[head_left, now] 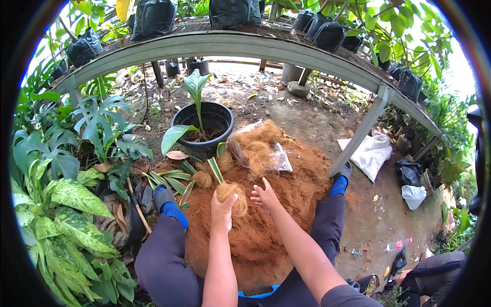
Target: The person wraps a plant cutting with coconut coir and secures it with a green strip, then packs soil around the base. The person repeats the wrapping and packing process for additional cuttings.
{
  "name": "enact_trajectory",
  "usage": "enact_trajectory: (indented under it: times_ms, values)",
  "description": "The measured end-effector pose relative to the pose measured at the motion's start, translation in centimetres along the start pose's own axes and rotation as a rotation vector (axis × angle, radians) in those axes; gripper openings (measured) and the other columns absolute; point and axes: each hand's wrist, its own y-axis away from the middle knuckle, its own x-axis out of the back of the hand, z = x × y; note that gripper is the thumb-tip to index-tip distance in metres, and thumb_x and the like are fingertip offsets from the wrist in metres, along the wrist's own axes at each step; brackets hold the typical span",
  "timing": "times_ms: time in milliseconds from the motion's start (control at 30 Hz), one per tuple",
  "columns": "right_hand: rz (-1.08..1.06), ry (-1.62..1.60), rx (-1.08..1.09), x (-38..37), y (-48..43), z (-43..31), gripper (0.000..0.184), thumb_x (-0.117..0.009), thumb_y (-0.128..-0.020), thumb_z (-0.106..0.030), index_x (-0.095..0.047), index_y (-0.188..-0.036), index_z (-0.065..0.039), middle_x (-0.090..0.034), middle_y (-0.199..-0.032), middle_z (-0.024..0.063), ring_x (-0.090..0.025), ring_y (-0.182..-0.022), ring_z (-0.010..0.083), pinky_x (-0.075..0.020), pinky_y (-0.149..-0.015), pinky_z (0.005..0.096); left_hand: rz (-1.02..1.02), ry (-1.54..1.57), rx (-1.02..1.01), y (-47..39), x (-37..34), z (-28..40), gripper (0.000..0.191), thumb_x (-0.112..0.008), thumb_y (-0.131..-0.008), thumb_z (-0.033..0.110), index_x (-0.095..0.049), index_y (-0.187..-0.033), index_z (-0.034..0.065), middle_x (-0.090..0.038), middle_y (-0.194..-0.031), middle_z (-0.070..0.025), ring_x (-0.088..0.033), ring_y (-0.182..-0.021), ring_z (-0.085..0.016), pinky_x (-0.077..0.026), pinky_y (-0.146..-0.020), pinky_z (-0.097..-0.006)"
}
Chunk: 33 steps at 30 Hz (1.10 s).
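My left hand [222, 211] grips a ball of coconut fibre [234, 197], and a yellow-edged snake plant leaf cutting [215, 170] stands up out of it. To its right, my right hand [265, 195] is held with fingers apart and nothing in it. Just beyond those fingertips lies a loose heap of coconut fibre [259, 153], partly on a clear plastic bag [283, 157]. Both hands are above a mound of reddish-brown coir [253, 238]. More variegated leaf cuttings [174, 176] and another fibre-wrapped ball [202, 179] rest left of the mound.
A black pot [209, 144] holding a broad-leaved plant stands beyond the mound. The leg of a grey bench [360, 130] comes down near my right foot. White sacking [368, 153] lies on the right. Dense foliage [69, 195] crowds the left. Another person's leg [433, 276] shows at lower right.
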Motion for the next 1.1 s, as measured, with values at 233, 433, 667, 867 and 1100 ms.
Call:
enact_trajectory:
  times_ms: [233,433,667,867,1100]
  values:
    - [0.155,0.246,0.272,-1.3,-11.8,1.8,0.093,-0.071,-0.093,-0.023,-0.012,-0.164,-0.011,-0.070,-0.097,0.0106,-0.066,-0.078,0.0167,-0.0560,-0.067,0.0287,0.008,-0.025,0.010,-1.4,1.0,-2.6,0.056,-0.075,-0.083,0.004,-0.051,-0.133,0.0008,-0.065,-0.114,-0.0082,-0.065,-0.103,-0.017,-0.053,-0.096,-0.0336]
    - [0.124,-0.010,0.336,0.2,-15.4,1.5,0.039,-0.064,-0.101,-0.025,-0.062,-0.130,0.001,-0.068,-0.090,0.0049,-0.065,-0.077,0.0115,-0.0511,-0.065,0.0263,0.008,-0.007,-0.021,-4.2,-0.7,-4.2,0.056,-0.075,-0.084,0.004,-0.051,-0.133,0.0010,-0.064,-0.115,-0.0082,-0.065,-0.102,-0.017,-0.054,-0.094,-0.0321]
    - [0.217,0.406,0.594,9.5,-14.0,0.5,0.025,-0.066,-0.099,-0.022,-0.073,-0.100,0.001,-0.072,-0.085,0.0083,-0.066,-0.079,0.0164,-0.0527,-0.076,0.0332,-0.207,-0.101,0.110,-8.9,-6.0,-7.5,0.068,-0.080,-0.081,0.016,-0.045,-0.137,0.0000,-0.061,-0.117,-0.0108,-0.062,-0.109,-0.020,-0.053,-0.099,-0.0387]
    - [0.170,0.313,0.520,11.5,-13.7,0.5,0.021,-0.067,-0.092,-0.009,-0.070,-0.111,0.000,-0.073,-0.097,0.0179,-0.070,-0.088,0.0251,-0.0536,-0.082,0.0371,-0.479,-0.162,0.157,-17.4,-12.1,-11.7,0.076,-0.082,-0.080,0.022,-0.042,-0.140,-0.0017,-0.061,-0.118,-0.0119,-0.063,-0.109,-0.021,-0.052,-0.100,-0.0365]
    - [0.254,0.290,0.480,10.2,-11.7,1.0,0.022,-0.069,-0.091,-0.010,-0.071,-0.110,0.001,-0.075,-0.093,0.0171,-0.070,-0.083,0.0239,-0.0528,-0.080,0.0368,-0.432,-0.488,0.364,-25.6,-13.5,-16.7,0.078,-0.082,-0.077,0.020,-0.042,-0.140,-0.0025,-0.062,-0.119,-0.0121,-0.062,-0.108,-0.021,-0.053,-0.095,-0.0369]
